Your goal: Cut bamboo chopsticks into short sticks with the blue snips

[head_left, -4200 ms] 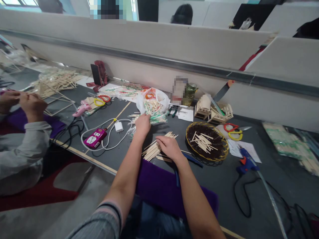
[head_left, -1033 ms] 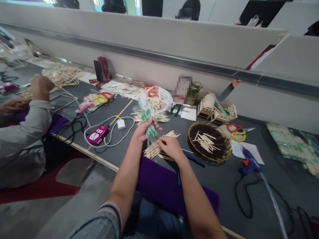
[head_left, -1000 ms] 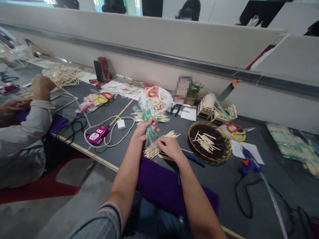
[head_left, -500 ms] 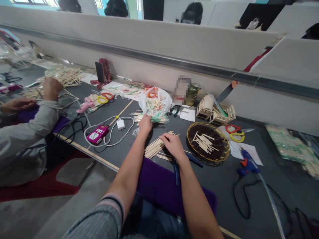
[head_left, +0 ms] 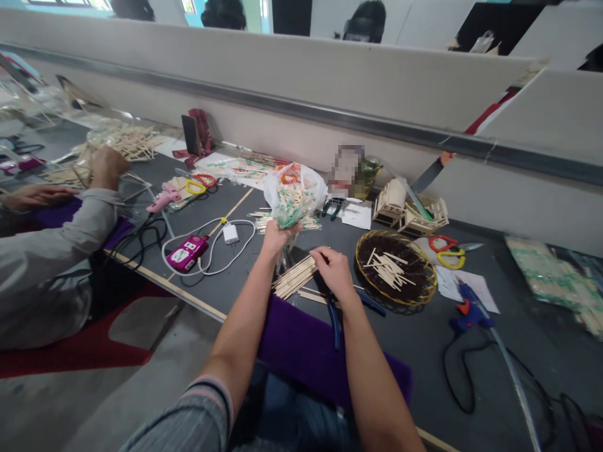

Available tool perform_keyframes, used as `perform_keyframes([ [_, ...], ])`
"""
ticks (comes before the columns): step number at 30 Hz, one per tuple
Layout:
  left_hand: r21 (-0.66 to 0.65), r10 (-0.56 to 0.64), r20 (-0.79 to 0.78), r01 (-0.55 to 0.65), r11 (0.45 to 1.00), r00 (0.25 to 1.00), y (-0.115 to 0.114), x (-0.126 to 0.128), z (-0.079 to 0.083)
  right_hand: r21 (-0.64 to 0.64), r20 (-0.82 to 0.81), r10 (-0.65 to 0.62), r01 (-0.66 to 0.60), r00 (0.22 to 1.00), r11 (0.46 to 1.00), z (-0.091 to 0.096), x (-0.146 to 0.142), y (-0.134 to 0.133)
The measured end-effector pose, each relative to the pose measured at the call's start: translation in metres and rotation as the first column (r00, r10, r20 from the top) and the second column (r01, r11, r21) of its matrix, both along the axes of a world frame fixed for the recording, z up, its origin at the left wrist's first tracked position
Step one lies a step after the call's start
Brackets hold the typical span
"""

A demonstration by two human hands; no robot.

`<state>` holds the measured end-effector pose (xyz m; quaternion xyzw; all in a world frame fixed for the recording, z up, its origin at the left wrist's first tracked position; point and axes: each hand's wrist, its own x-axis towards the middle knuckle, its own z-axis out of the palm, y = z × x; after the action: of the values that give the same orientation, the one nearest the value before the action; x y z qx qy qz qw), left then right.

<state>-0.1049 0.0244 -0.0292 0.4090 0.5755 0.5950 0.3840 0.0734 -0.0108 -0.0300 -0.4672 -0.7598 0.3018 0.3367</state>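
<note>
My left hand (head_left: pixel 277 237) grips crumpled clear plastic wrappers (head_left: pixel 288 215) with green print, raised in front of a white plastic bag (head_left: pixel 315 182). My right hand (head_left: pixel 333 271) is bent with its fingers drawn together at the upper end of a pile of thin wooden sticks (head_left: pixel 294 280). Whether a stick is between those fingers is hidden. Below and beside my right hand lie blue-handled pliers (head_left: pixel 334 323), partly covered by the wrist. More wrapped sticks (head_left: pixel 308 222) lie behind my left hand.
A yellow-rimmed basket (head_left: pixel 358 260) with short sticks stands right, near scissors (head_left: pixel 450 254) and a blue glue gun (head_left: pixel 471 314). Left are a purple device (head_left: pixel 187 253) with a white cable and a co-worker's sleeve (head_left: pixel 51 251). A purple cloth (head_left: pixel 301 345) lies at the front edge.
My left hand now holds up a bunch of plastic wrappers, before low by the wrapped sticks. My right hand has shifted slightly right, its fingers still by the stick pile.
</note>
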Motion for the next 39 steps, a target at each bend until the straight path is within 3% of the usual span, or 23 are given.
perform_keyframes([
  [5,0.01,0.028,0.123,-0.03,1.0,0.992,-0.01,0.003,-0.013,0.009,-0.012,0.006,-0.006,1.0,1.0,-0.002,0.0,0.0],
  [11,-0.025,-0.081,0.163,0.087,0.996,0.983,-0.017,0.003,-0.018,0.023,-0.015,0.024,-0.024,1.0,0.999,-0.006,-0.001,0.0],
  [16,-0.052,-0.152,0.144,0.161,0.986,0.978,-0.015,0.008,-0.027,0.021,-0.045,0.023,-0.022,0.999,1.0,-0.008,0.0,0.001],
  [19,-0.084,-0.15,0.107,0.159,0.984,0.983,-0.015,0.008,-0.032,-0.011,-0.132,-0.051,0.05,0.99,0.999,-0.009,0.001,0.003],
  [22,-0.044,-0.189,0.052,0.191,0.981,0.981,-0.015,0.007,-0.034,-0.097,-0.316,-0.205,0.183,0.927,0.978,-0.011,0.002,0.007],
  [27,-0.022,-0.32,-0.118,0.32,0.947,0.94,-0.015,0.007,-0.036,-0.243,-0.587,-0.365,0.273,0.722,0.931,-0.01,0.005,0.015],
  [30,0.03,-0.37,-0.29,0.395,0.918,0.883,-0.018,0.007,-0.032,-0.222,-0.656,-0.38,0.314,0.652,0.923,-0.006,0.009,0.016],
  [34,0.088,-0.35,-0.481,0.442,0.893,0.804,-0.023,0.006,-0.023,-0.185,-0.72,-0.414,0.421,0.557,0.888,0.0,0.014,0.015],
  [39,0.061,-0.354,-0.588,0.477,0.877,0.727,-0.025,0.003,-0.018,-0.119,-0.722,-0.425,0.507,0.546,0.854,0.004,0.017,0.014],
])
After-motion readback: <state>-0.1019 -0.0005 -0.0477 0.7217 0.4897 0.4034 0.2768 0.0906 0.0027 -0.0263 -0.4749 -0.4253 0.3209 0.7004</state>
